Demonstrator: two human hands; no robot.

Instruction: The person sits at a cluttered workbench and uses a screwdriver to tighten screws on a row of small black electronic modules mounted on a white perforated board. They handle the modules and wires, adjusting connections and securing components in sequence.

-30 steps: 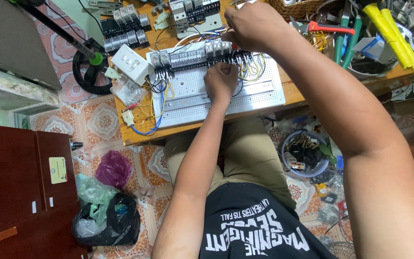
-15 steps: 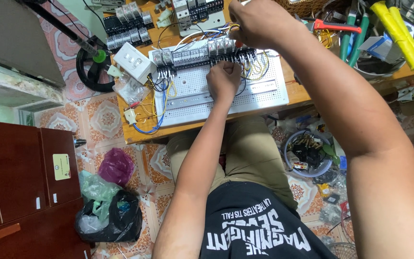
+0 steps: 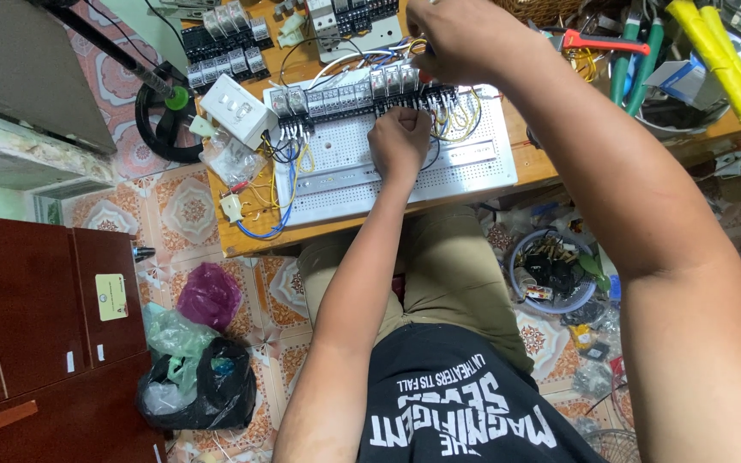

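A white perforated mounting board point(image 3: 439, 167) lies on a wooden bench, with a row of clear relays point(image 3: 345, 93) on dark terminal bases along its far edge. Blue, yellow and black wires point(image 3: 280, 184) hang from the terminals. My left hand point(image 3: 399, 141) rests on the board, fingers pinched on wires at the terminal row. My right hand point(image 3: 452, 39) is closed in a fist just above the relays; a small orange-red tool tip point(image 3: 423, 76) shows under it.
A white switch box point(image 3: 237, 110) and more relay blocks point(image 3: 233, 43) sit at the bench's left. Pliers, a red-handled tool point(image 3: 602, 41) and yellow handles point(image 3: 722, 60) crowd the right. A bowl of parts point(image 3: 551, 270), plastic bags point(image 3: 203, 377) and a dark red cabinet point(image 3: 36, 317) stand on the tiled floor.
Both hands stay at the relay row, with only small shifts. The view has drifted slightly.
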